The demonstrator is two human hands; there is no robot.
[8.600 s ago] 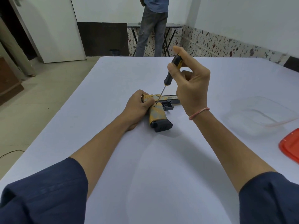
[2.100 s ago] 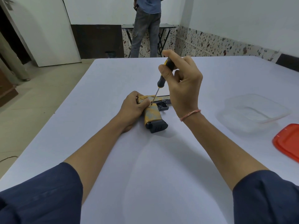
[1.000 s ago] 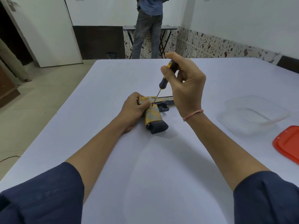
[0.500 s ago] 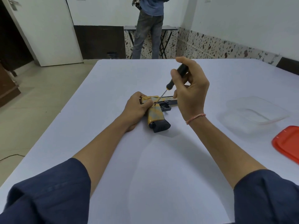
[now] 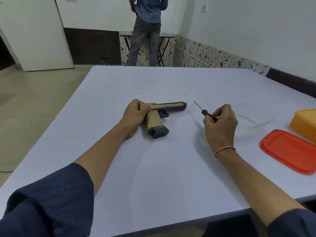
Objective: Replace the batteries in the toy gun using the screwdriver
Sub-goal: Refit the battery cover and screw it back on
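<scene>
Since the toy gun (image 5: 164,115) looks like light, stiff plastic, we'd hold it at the rear end, above the grip. It lies on its side mid-table (image 5: 153,177), and our left hand (image 5: 136,115) curls round its back end. Our right hand (image 5: 220,122) sits apart to the right, fingers wrapped on the screwdriver (image 5: 205,113) handle, tip pointing away.
</scene>
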